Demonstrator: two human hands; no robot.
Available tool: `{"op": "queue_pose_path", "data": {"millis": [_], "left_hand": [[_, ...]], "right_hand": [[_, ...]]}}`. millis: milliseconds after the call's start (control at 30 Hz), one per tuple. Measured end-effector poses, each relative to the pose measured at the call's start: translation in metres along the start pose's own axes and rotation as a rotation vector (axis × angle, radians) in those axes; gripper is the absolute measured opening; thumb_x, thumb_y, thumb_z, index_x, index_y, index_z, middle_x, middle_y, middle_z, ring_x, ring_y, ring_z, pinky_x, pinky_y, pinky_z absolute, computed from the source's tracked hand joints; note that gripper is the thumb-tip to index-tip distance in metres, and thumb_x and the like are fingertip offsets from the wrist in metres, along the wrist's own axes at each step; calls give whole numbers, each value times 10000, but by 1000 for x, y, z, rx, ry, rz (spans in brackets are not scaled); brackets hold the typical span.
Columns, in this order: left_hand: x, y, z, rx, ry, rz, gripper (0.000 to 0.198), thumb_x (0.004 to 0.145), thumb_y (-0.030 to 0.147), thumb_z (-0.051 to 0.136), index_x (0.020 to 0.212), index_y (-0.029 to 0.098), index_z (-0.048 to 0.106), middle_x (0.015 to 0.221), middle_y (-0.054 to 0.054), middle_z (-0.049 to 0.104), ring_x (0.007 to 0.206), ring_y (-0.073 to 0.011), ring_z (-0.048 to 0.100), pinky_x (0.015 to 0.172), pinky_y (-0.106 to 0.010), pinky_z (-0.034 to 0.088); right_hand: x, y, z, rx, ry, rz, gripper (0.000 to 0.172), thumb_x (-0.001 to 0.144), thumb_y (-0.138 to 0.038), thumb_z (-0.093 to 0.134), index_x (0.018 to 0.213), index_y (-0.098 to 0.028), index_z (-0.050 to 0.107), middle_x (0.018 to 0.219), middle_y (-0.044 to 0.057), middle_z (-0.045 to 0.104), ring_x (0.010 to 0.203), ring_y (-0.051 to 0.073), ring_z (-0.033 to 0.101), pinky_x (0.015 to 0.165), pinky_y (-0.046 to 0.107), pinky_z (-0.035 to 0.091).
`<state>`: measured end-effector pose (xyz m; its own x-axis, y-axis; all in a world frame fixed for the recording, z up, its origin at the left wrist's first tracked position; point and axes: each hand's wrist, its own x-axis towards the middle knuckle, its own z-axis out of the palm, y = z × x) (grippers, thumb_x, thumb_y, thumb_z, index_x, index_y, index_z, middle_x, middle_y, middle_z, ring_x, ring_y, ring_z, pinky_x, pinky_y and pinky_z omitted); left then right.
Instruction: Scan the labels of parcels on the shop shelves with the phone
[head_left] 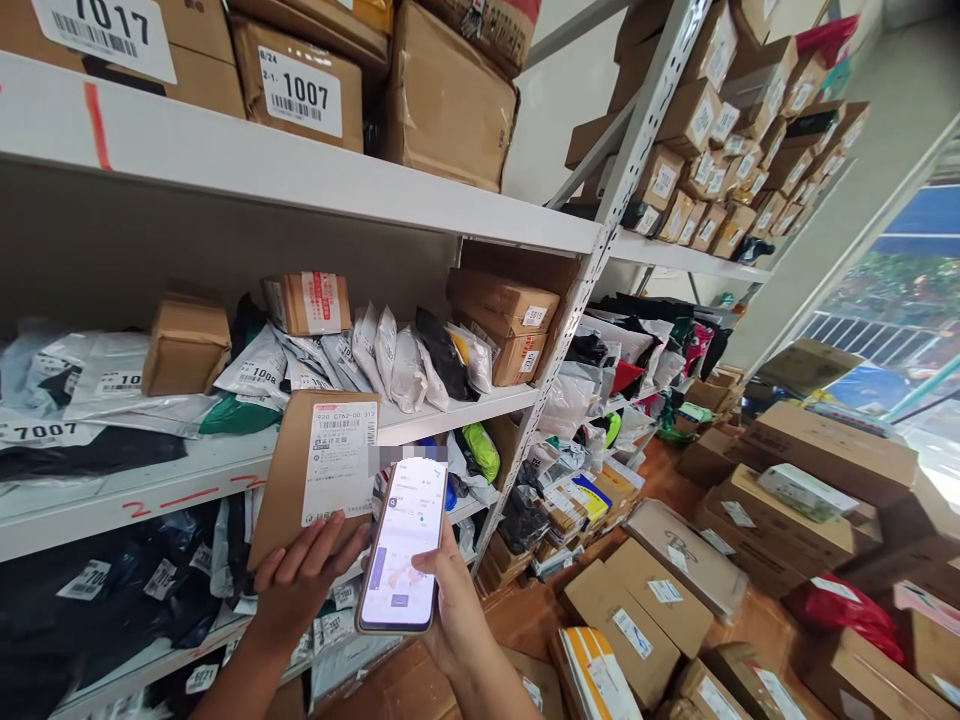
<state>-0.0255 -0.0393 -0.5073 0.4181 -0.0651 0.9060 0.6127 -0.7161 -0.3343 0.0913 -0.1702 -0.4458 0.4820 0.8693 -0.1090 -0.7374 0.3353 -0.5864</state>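
A flat brown cardboard parcel (289,455) with a white shipping label (341,465) is held tilted in front of the shelf. My left hand (311,565) grips its lower edge, fingers lying over the front just below the label; the thumb is not clearly visible. Beside it, my right hand (454,595) is wrapped round a smartphone (401,580) with a lit screen. The right thumb rests over the right part of the screen. The screen's text is mostly too small to read.
A white metal shelf (457,415) behind holds bagged parcels (405,365) and small boxes (322,305). Above, the upper shelf carries larger cartons (450,100). To the right stands a perforated upright (574,340). Several cartons (637,610) cover the floor at the right.
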Motion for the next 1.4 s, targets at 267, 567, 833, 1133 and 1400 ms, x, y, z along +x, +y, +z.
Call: {"op": "queue_pose_path", "data": {"millis": [267,567,833,1133,1400], "left_hand": [[7,0,-1,-33,23,16,283,778,150,687,992,335,685,1078,-11,603,1301,-120,337,1168,-289,66],[5,-1,1,-24,40,11,285,773,144,693,991,326,676,1050,-5,635,1393,-110,246,1172,-295,77],[-9,-4,5,-24,10,18,206,798,185,676,948,325,679,1165,9,610,1399,-108,236,1168,-307,73],[9,-3,-1,-1,22,57,300,766,177,709,1023,319,649,1247,0,552,1418,-124,199,1173,-303,60],[8,2,-2,-54,31,-19,276,810,168,667,1034,329,641,1544,90,244,1420,-95,187,1172,-283,56]], "right_hand": [[4,2,-4,-71,-8,-26,711,550,-138,671,1220,-212,448,994,47,738,761,196,672,671,302,488],[1,1,-4,-148,-70,-46,797,512,-118,662,1256,-214,395,1006,33,731,792,181,651,673,278,474],[-1,-4,3,-36,-88,47,806,451,-76,539,1237,-206,416,959,18,746,736,159,647,637,248,456],[3,3,-2,-139,-30,-6,622,500,-192,791,1078,-210,561,887,18,743,711,179,639,647,289,460],[4,9,0,-191,-97,-93,660,446,-157,816,1043,-225,544,885,-2,728,748,172,637,677,277,464]]}}
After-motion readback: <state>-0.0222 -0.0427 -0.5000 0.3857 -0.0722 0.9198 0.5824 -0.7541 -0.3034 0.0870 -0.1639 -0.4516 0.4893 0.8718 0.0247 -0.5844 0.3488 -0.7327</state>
